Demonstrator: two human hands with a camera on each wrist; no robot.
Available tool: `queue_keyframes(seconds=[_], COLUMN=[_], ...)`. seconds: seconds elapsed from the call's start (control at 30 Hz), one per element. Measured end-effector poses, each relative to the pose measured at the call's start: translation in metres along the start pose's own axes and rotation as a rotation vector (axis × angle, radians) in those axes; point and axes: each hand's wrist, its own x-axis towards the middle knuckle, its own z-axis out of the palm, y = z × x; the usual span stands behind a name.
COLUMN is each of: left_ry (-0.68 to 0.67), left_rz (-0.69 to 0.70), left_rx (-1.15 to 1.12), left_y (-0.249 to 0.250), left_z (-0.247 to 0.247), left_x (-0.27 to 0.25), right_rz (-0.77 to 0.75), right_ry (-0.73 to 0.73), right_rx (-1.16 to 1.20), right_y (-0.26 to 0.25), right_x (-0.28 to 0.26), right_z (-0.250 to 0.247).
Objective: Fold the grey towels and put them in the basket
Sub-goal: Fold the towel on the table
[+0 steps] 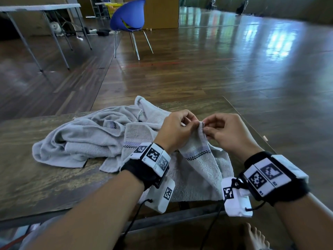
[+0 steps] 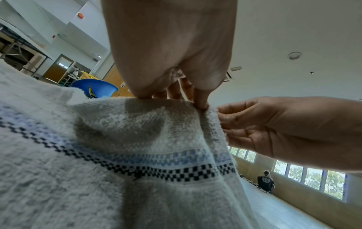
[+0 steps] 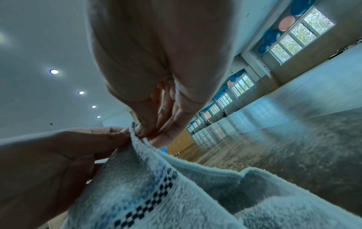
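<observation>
A grey towel (image 1: 198, 170) with a blue and black checked band lies at the near edge of the wooden table (image 1: 36, 177). One corner of it is lifted. My left hand (image 1: 178, 127) and right hand (image 1: 223, 130) both pinch that corner, fingertips almost touching. The left wrist view shows the towel (image 2: 137, 155) hanging under my left hand (image 2: 199, 103), with my right hand (image 2: 254, 124) beside it. In the right wrist view my right hand (image 3: 145, 131) pinches the towel edge (image 3: 156, 186). More grey towels (image 1: 81, 141) lie crumpled to the left. No basket is in view.
Beyond the table stretches an open wooden floor. A blue chair (image 1: 129, 17) stands at the back, with a folding table (image 1: 36, 8) to its left. A yellow crate (image 1: 113, 8) sits behind the chair. My bare foot (image 1: 255, 237) shows below the table's front edge.
</observation>
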Motion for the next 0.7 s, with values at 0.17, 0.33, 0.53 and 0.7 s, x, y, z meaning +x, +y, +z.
queue_keyframes(seconds=[0.17, 0.33, 0.53, 0.7], left_ry=[-0.019, -0.015, -0.028, -0.161], left_rz=[0.013, 0.022, 0.055, 0.123], left_rx=[0.012, 0.021, 0.069, 0.127], left_y=[0.001, -0.001, -0.002, -0.001], left_z=[0.000, 0.000, 0.001, -0.012], left_x=[0.000, 0.000, 0.000, 0.004], right_rz=[-0.001, 0.006, -0.033, -0.100], right_ry=[0.004, 0.029, 0.048, 0.000], right_rx=[-0.023, 0.014, -0.129, -0.189], right_y=[0.000, -0.004, -0.007, -0.010], right_x=[0.000, -0.003, -0.003, -0.005], right_z=[-0.002, 0.000, 0.001, -0.003])
